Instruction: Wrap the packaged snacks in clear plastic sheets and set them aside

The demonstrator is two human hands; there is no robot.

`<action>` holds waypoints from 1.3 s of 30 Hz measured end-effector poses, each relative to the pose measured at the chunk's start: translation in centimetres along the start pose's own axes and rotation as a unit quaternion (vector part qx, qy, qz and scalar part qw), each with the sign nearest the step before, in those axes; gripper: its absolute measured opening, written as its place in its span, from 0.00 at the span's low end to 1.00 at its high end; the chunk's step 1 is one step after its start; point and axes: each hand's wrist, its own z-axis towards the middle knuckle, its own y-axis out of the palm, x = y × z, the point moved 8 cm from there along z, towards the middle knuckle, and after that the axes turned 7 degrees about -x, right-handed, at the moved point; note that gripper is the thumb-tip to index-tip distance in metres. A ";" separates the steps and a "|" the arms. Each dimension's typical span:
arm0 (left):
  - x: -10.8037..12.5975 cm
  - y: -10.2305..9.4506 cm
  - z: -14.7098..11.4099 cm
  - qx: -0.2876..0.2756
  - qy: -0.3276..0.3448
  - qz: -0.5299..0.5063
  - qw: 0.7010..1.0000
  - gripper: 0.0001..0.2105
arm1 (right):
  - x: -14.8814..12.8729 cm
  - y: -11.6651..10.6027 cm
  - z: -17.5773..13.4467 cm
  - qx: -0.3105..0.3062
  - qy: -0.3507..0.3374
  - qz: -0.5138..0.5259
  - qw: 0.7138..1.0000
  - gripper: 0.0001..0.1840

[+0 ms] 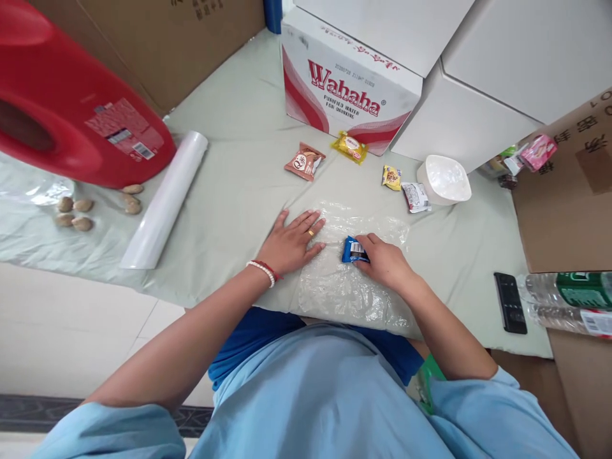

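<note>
A clear plastic bag (329, 287) lies flat and crinkled on the pale green tablecloth in front of me. My left hand (294, 242) rests palm down with fingers spread, pressing the bag's left edge. Over the middle of the bag, my right hand (385, 258) grips a small blue snack packet (352, 250) with a barcode on it. Beyond the bag lie a brown snack packet (305, 161), a yellow snack packet (350, 148), a smaller yellow packet (392, 178) and a white packet (415, 197). The white packet sits beside a white plastic bowl (444, 180).
Leftward are a roll of plastic bags (165, 201), a red jug (86, 102) and several walnut-like nuts (82, 223). A Wahaha water carton (351, 83) stands at the back. Rightward lie a black phone (510, 303), plastic bottles (568, 290) and a pink packet (539, 153).
</note>
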 end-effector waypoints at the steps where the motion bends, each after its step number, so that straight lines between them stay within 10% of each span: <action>1: 0.0 0.0 0.0 0.000 0.000 -0.001 1.000 0.28 | 0.0 0.1 0.1 0.001 -0.001 0.004 1.000 0.32; 5: 0.0 -0.1 0.1 0.004 0.006 -0.013 1.000 0.28 | 1.2 -0.9 -1.5 0.067 -0.025 0.058 0.996 0.38; 9: -1.0 -1.1 -0.3 0.055 -0.006 -0.058 0.997 0.31 | 3.6 -2.4 -6.7 0.203 -0.052 0.150 0.966 0.19; 13: -0.6 -3.5 -3.0 0.151 0.009 -0.109 0.983 0.23 | 4.7 0.1 -12.4 0.222 -0.073 0.177 0.956 0.08; 19: 4.2 -4.2 -7.4 0.121 0.143 -0.180 0.966 0.10 | 3.5 4.5 -15.9 0.200 -0.126 0.216 0.948 0.07; 24: 4.7 -3.7 -3.6 0.115 0.045 -0.122 0.985 0.19 | 3.4 2.6 -13.7 0.245 -0.110 0.224 0.937 0.07; 29: 6.9 -2.1 2.3 -0.037 0.044 -0.051 0.997 0.22 | 3.3 1.1 -12.8 0.252 -0.124 0.211 0.936 0.10; 39: 11.5 -3.2 4.1 -0.026 0.094 -0.016 0.995 0.15 | 7.9 5.9 -16.8 0.280 -0.012 0.260 0.924 0.09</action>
